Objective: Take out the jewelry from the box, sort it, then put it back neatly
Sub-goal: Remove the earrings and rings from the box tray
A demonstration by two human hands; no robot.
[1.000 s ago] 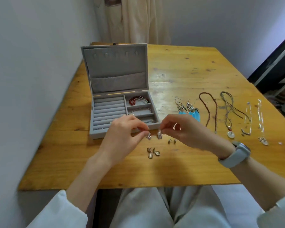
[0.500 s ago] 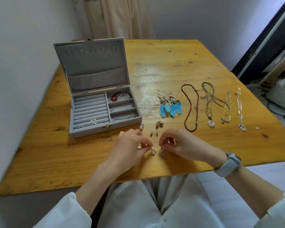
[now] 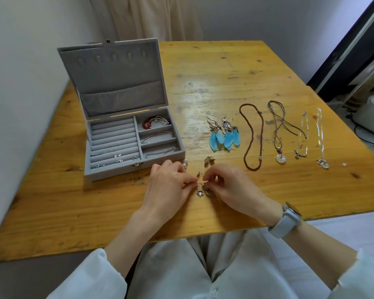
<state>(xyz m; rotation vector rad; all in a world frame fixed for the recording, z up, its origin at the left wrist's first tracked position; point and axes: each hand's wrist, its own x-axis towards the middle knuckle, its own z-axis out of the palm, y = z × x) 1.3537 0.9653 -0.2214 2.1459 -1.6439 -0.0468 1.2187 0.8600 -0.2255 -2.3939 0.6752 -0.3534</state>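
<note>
A pair of small silver drop earrings [image 3: 203,192] hangs just above the yellow wooden table [image 3: 225,83], near its front edge. The left hand [image 3: 168,186] pinches one earring's hook between thumb and fingertip; the right hand [image 3: 231,186] pinches the other's, the 2 hands almost touching. Just behind them lie a white pearl piece [image 3: 185,163] and a small gold-toned earring [image 3: 209,159]. To the left stands the open grey velvet jewelry box [image 3: 117,117], lid upright, with small silver studs [image 3: 118,158] in its ring rolls and a red bead bracelet [image 3: 148,124] in a side compartment. To the right lie blue feather earrings [image 3: 225,137], a brown bead necklace [image 3: 254,137], a cord necklace with a white round pendant [image 3: 280,134] and 2 silver chains [image 3: 311,137]. A white watch [image 3: 286,221] sits on the right wrist.
</note>
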